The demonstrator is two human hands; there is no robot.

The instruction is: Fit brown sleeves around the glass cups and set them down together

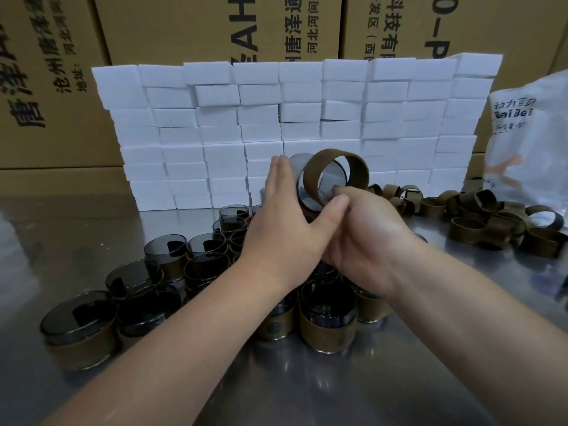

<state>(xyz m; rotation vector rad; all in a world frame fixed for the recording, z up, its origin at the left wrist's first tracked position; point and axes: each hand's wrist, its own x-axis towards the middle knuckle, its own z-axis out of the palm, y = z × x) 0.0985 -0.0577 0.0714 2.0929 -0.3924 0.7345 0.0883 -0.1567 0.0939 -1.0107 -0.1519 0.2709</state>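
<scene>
Above a steel table point(76, 229), at frame centre, steadies a smoky glass cup point(296, 161) on its side with the left hand point(282, 216), fingers straight and together, flat against the cup's wall at 9 o'clock. Pinches a brown sleeve point(311, 179) with the right hand point(365, 238) at the band's 6 o'clock edge, thumb and fingertips clamped on it. Sleeve tilted against the cup's near end; unclear whether yet over the rim. Finished cups point(329, 327), each banded in brown, standing packed together from 6 to 8 o'clock of the hands. Loose sleeves point(479, 229) heaped at 3 o'clock, a printed bag point(528, 142) beyond at 2 o'clock. Wall of white boxes point(215, 133) at 12 o'clock, cartons point(184, 26) behind.
</scene>
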